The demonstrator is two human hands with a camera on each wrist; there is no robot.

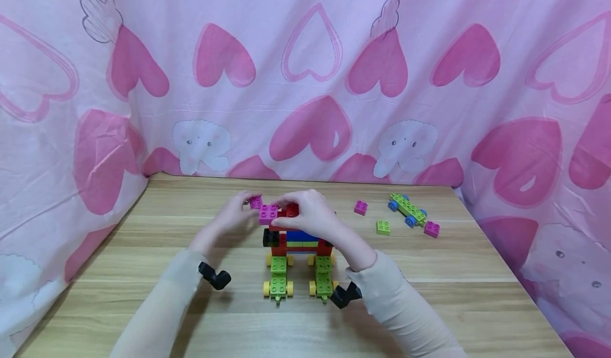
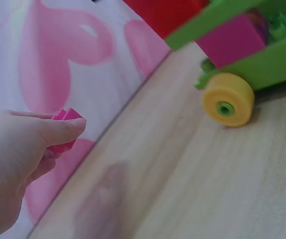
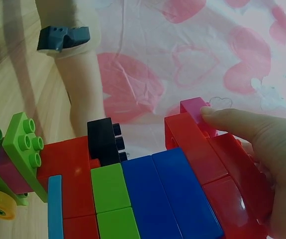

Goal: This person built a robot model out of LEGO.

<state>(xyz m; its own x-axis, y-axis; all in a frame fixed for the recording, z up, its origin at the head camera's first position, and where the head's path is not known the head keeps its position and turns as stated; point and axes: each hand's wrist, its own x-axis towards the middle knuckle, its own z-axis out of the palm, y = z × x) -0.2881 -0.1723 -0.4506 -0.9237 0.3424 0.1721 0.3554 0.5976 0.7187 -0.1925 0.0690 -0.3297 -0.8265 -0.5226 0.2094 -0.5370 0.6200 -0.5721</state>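
A built structure of toy building bricks stands on the table, with blue bricks (image 3: pixel 172 194) and red bricks (image 3: pixel 197 149) stacked over two yellow-wheeled lime bases (image 1: pixel 278 286). My left hand (image 1: pixel 234 212), to the left of its top, pinches a small pink brick (image 2: pixel 69 117) between thumb and fingers. At the upper left end of the structure, my right hand (image 1: pixel 307 212) holds another pink brick (image 1: pixel 268 215), thumb on its near side. That brick sits against the end of the top red bricks. A black brick (image 3: pixel 103 141) juts out lower on the same side.
Toward the back right lie a loose pink brick (image 1: pixel 360 207), a lime brick (image 1: pixel 383 227) and a lime base with blue wheels (image 1: pixel 408 209). Another pink brick (image 1: pixel 431 229) lies by that base. A pink heart-print curtain (image 1: pixel 310 82) encloses the table's back and sides.
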